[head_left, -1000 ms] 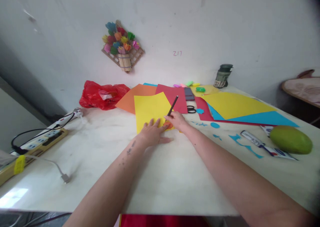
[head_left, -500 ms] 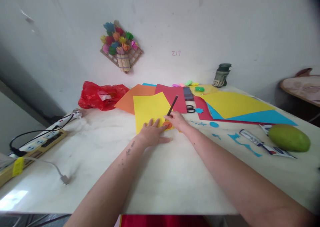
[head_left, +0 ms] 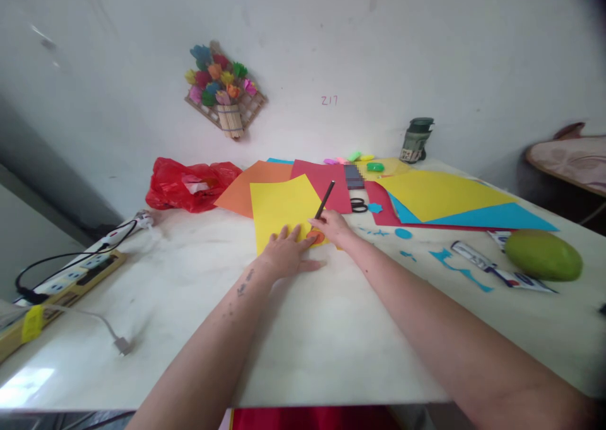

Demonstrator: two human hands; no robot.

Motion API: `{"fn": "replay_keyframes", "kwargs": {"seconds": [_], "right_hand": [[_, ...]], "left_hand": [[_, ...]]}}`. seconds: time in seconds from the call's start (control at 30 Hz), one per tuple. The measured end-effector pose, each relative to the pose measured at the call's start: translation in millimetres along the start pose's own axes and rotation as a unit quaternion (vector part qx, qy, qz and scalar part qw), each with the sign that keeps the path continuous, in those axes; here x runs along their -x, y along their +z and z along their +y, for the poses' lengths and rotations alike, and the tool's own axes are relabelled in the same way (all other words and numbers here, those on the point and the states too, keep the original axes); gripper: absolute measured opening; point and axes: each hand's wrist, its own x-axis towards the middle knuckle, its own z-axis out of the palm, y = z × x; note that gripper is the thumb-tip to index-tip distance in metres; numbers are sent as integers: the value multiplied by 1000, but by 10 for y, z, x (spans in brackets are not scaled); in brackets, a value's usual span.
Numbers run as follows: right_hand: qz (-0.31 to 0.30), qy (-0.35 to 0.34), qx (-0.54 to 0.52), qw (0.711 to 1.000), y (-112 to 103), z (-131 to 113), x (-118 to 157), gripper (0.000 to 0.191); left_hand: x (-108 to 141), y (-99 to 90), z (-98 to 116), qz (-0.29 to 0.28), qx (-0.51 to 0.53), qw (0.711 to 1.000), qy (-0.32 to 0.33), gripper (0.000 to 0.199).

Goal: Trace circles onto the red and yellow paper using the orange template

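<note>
A yellow sheet of paper (head_left: 281, 203) lies in front of me on the table. My left hand (head_left: 285, 253) rests flat on its near edge with fingers spread, and one fingertip presses on a small orange disc (head_left: 316, 236) lying on the sheet. In my right hand (head_left: 334, 226) is a dark pencil (head_left: 326, 197), tilted, with its upper end leaning away to the right. The pencil's lower tip is hidden by my fingers, close to the disc's edge. Black-handled scissors (head_left: 358, 205) lie just beyond my right hand, beside a blue paper cutout (head_left: 375, 208).
Behind are orange paper (head_left: 250, 180), red paper (head_left: 326, 187) and a red plastic bag (head_left: 175, 187). To the right are blue scraps (head_left: 461, 269), a glue tube (head_left: 473, 256), a green mango-like fruit (head_left: 543, 255) and a bottle (head_left: 416, 141). A power strip (head_left: 71, 285) stands left.
The whole view has shifted slightly, with things a little further left. Both hands keep nearly the same place on the yellow sheet, and the pencil's tilt looks unchanged.
</note>
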Motion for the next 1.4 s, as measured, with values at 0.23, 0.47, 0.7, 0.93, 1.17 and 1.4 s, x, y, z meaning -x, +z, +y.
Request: {"fn": "replay_keyframes", "kwargs": {"seconds": [0.23,0.47,0.7,0.93,1.17,1.4], "right_hand": [[3,4,0,1000,-5,6,2,24],[9,7,-4,1000,-7,2,8,23],[15,8,3,1000,-10,1,18,25],[11,8,9,1000,-10,10,6,25],[14,13,0,1000,-3,28,6,26],[18,13,11,1000,5,37,0,28]], "left_hand": [[15,-13,6,-3,0,1000,0,76],[9,-30,19,-12,-7,1000,-4,78],[25,-47,32,-10,-9,1000,-5,75],[23,-36,18,-12,-6,1000,-3,75],[14,-30,13,-10,-9,1000,-2,76],[20,-37,24,-10,-2,1000,-2,76]]}}
